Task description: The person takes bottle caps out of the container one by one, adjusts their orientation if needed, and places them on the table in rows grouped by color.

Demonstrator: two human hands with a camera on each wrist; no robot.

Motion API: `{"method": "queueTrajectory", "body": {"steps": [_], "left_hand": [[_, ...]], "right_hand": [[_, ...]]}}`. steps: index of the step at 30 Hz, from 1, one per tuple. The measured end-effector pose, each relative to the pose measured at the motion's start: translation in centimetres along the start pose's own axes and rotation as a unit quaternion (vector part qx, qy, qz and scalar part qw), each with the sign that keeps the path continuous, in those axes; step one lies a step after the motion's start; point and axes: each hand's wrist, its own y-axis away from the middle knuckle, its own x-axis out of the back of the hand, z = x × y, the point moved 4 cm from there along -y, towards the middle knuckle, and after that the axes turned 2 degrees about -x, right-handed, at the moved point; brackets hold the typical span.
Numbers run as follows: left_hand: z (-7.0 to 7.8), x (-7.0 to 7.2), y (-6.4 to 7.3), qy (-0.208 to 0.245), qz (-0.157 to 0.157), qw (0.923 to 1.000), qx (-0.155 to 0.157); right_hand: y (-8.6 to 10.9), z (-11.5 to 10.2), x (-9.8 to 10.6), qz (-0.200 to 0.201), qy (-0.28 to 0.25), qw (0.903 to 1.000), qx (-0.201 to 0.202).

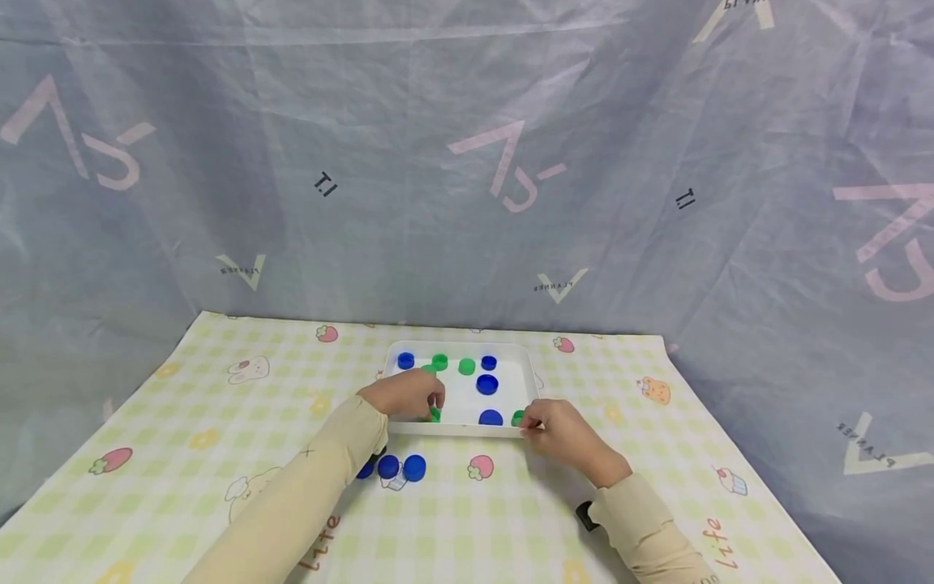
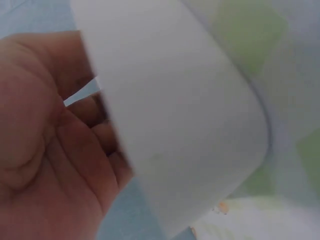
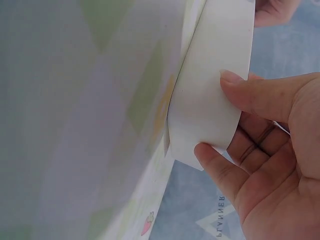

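A shallow white tray [image 1: 460,431] holds several blue and green bottle caps. My left hand [image 1: 409,392] reaches over the tray's left side, its curled fingertips pinching a green bottle cap [image 1: 434,414] by the front wall. The left wrist view shows this hand [image 2: 65,135] with its fingertips hidden behind the tray wall [image 2: 185,110]. At the front right corner my right hand [image 1: 565,438] grips the rim, fingertips beside another green cap [image 1: 517,418]. In the right wrist view its thumb [image 3: 260,97] lies on the outer wall [image 3: 207,100], while other fingers curl over the edge.
Outside the tray, blue caps [image 1: 414,467] lie in a row on the checked tablecloth [image 1: 452,527], partly behind my left sleeve [image 1: 314,478]. Inside, a blue cap [image 1: 487,384] sits right of centre and another blue cap [image 1: 490,418] near the front. A grey curtain [image 1: 409,178] hangs behind.
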Motion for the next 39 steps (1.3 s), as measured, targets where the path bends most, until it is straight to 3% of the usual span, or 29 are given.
{"method": "queueTrajectory", "body": {"steps": [8, 20, 30, 39], "left_hand": [[-0.1, -0.4, -0.1, -0.003, 0.021, 0.9997, -0.014], [-0.5, -0.5, -0.4, -0.018, 0.034, 0.9991, -0.02], [0.0, 0.0, 0.3, -0.011, 0.027, 0.9995, -0.014], [0.6, 0.2, 0.9, -0.019, 0.045, 0.9987, -0.014]], "right_hand": [[-0.1, -0.1, 0.1, 0.002, 0.007, 0.9999, 0.012], [-0.2, -0.2, 0.2, -0.004, 0.013, 0.9999, -0.005], [-0.2, -0.1, 0.1, -0.002, 0.014, 0.9999, -0.003], [-0.1, -0.2, 0.1, 0.002, 0.013, 0.9999, 0.003]]}}
